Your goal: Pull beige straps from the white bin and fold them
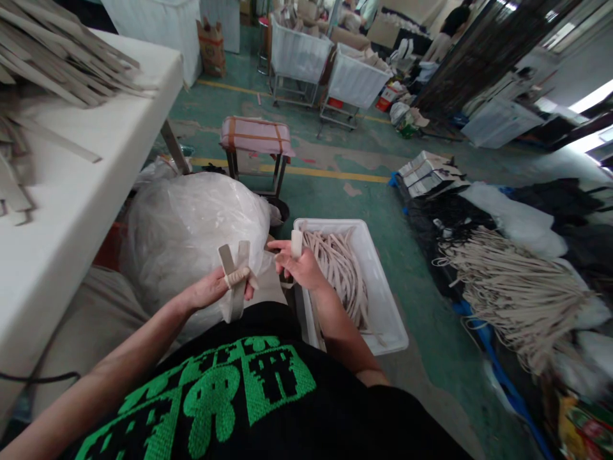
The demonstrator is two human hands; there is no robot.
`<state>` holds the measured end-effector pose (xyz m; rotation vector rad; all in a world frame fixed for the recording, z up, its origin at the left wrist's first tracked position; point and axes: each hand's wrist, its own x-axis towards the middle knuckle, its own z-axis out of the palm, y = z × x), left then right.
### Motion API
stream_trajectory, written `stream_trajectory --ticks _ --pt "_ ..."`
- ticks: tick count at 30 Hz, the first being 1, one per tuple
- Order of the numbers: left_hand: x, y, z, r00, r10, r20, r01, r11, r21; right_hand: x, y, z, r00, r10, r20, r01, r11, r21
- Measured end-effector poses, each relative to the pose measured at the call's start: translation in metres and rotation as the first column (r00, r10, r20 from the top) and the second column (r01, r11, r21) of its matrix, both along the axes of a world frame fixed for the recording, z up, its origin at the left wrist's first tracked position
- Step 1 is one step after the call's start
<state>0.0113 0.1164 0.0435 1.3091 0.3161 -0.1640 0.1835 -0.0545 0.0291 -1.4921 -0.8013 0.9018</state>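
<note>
Black shirt front [215, 396] below; my left hand [215, 287] pinches a doubled beige strap [234, 281] firmly, my right hand [299, 265] grips a beige strap end [297, 243] above a white crate [378, 281].

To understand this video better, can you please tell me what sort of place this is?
It looks like a factory workshop: a white crate full of beige straps, a long table stacked with flat strips, and wheeled white bins.
</note>
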Motion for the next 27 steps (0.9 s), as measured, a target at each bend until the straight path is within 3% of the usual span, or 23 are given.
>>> stream_trajectory --ticks 3,6,9,15,18,20,22,24,27 --pt "0.002 -0.002 -0.001 0.985 -0.168 0.030 0.166 0.984 0.062 -0.001 0.020 0.016 0.994 0.111 0.008 -0.111 0.994 0.019" --pt "0.003 -0.001 -0.005 0.973 -0.227 0.045 0.223 0.972 0.074 -0.005 0.036 0.024 0.985 0.164 0.048 -0.166 0.986 0.025" --pt "0.003 0.002 -0.007 0.969 -0.238 0.073 0.236 0.971 0.040 -0.008 0.039 0.021 0.976 0.205 0.069 -0.210 0.975 0.073" --pt "0.002 -0.003 0.000 0.893 -0.444 0.078 0.434 0.893 0.120 -0.008 0.037 0.010 0.973 0.226 -0.044 -0.224 0.974 0.035" --pt "0.002 -0.009 0.002 0.876 -0.479 0.049 0.472 0.875 0.106 -0.006 0.030 0.013 0.940 0.329 -0.092 -0.332 0.943 -0.020" --pt "0.002 -0.013 0.002 0.922 -0.383 0.053 0.375 0.919 0.123 -0.010 0.023 0.015 0.940 0.335 -0.061 -0.337 0.941 -0.030" --pt "0.002 -0.016 0.000 0.980 -0.179 0.085 0.158 0.965 0.208 -0.017 0.016 0.014 0.974 0.225 0.002 -0.225 0.974 -0.027" --pt "0.001 -0.017 -0.005 0.992 -0.005 0.127 -0.034 0.953 0.301 -0.025 0.009 0.014 0.993 0.075 0.096 -0.071 0.997 -0.042" --pt "0.001 -0.018 -0.018 0.996 0.054 0.069 -0.074 0.943 0.326 -0.029 -0.005 0.017 0.967 -0.061 0.249 0.084 0.993 -0.082"
